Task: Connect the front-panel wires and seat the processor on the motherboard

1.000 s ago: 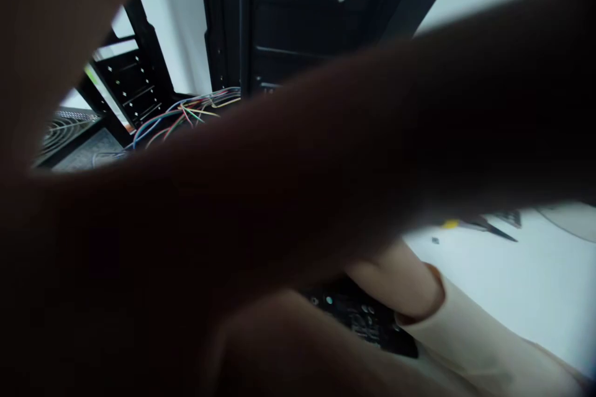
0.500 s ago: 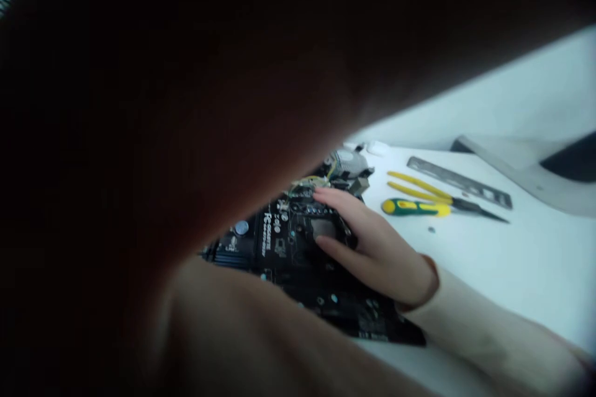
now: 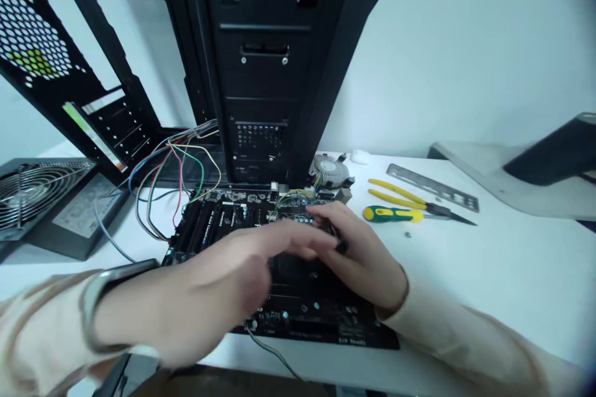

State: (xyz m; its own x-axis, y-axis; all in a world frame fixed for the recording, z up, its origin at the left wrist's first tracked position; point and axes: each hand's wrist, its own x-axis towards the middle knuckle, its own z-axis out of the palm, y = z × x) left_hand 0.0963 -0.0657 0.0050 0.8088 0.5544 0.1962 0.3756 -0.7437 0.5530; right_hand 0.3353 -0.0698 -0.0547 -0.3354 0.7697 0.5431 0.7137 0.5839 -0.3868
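— White table (image 3: 465, 279) before you, pale wall (image 3: 456, 49) behind it. So, your grip?
— Your right hand (image 3: 358, 254) is arched, thumb and fingers partly spread; what lies between them is too dark to make out, so I can't tell you whether it has hold of anything.
— And your left hand (image 3: 228, 285) is blurred, fingers stretched loosely toward the other. How closed it is, or on what, I can't say either.
— Both are over your black motherboard (image 3: 298, 291), which lies on the table with lettering along its near edge.
— Right of it, a green-and-yellow screwdriver (image 3: 390, 214) sits just beside your yellow-handled pliers (image 3: 424, 205), tips pointing right. Behind those lies a metal strip (image 3: 431, 187).
— A round fan cooler (image 3: 329, 169) sits near your board's far right corner, and coloured wires (image 3: 184, 134) loop down by its left end.
— Farther out, your black computer case (image 3: 270, 84) stands behind, a power supply (image 3: 86, 211) to its left.
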